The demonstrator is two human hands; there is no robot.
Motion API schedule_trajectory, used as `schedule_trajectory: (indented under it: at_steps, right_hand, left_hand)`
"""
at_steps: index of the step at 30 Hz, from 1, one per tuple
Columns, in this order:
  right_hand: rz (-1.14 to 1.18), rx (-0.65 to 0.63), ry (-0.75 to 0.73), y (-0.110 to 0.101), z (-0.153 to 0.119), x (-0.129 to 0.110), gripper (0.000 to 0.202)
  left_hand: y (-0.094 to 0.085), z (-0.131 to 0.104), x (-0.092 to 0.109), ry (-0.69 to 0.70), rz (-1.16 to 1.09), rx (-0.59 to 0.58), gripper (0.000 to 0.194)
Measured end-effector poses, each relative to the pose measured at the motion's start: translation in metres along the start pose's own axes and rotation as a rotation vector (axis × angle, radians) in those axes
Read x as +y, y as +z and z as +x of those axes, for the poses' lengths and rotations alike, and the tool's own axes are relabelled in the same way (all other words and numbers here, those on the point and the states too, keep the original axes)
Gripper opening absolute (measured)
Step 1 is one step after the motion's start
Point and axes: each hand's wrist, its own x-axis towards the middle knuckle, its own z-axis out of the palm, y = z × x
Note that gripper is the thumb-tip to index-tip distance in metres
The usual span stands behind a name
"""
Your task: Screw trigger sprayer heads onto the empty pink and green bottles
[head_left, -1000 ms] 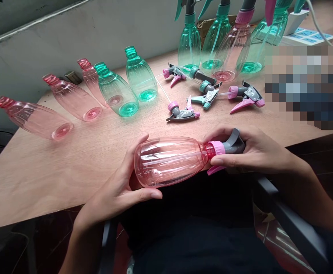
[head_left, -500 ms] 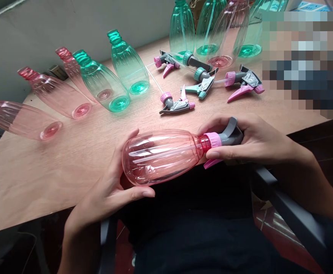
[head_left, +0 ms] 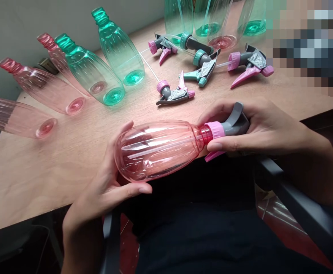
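Observation:
A clear pink spray bottle [head_left: 160, 150] lies sideways between my hands, above the table's front edge. My left hand [head_left: 106, 179] is wrapped round its base, thumb along the lower side. At the neck, my right hand [head_left: 240, 129] grips the pink collar and grey spray head [head_left: 236, 123], whose pink trigger points down. A thin dip tube [head_left: 155, 147] shows inside the bottle. Beyond my hands lie loose trigger sprayers: a pink and grey one [head_left: 175, 94] nearest, a teal one [head_left: 203, 68] behind it, and another pink one [head_left: 250, 66] to the right.
On the left of the wooden table [head_left: 69, 163] stand open pink bottles [head_left: 45, 89] and green bottles [head_left: 121, 57]. Several bottles with tubes inside, one green [head_left: 179, 15], stand at the back. A chair armrest [head_left: 271, 167] is at my right. A blurred-out patch covers the upper right.
The view has shifted a little, so the table things sit higher in the picture. Both hands keep the same hold on the spray bottle, with hardly any other difference.

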Motion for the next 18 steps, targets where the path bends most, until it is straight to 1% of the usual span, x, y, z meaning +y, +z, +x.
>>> schedule_trajectory:
  at_steps: [5, 11, 16, 18]
  right_hand:
    - [-0.119, 0.043, -0.020, -0.0009, -0.0007, 0.0006, 0.028]
    - [-0.147, 0.050, 0.045, -0.0016, -0.0019, -0.0019, 0.032]
    - [-0.185, 0.060, -0.011, -0.0007, -0.0015, -0.0046, 0.028]
    - [-0.173, 0.060, -0.009, -0.0006, -0.0016, -0.0057, 0.028]
  left_hand:
    - [0.0006, 0.0019, -0.0010, 0.005, -0.029, 0.000, 0.110]
    - [0.0019, 0.0023, 0.0030, -0.010, -0.065, 0.018, 0.107]
    - [0.0011, 0.0018, 0.0019, -0.030, -0.050, 0.030, 0.110]
    - [0.0013, 0.0021, 0.0019, -0.036, -0.050, 0.025, 0.109]
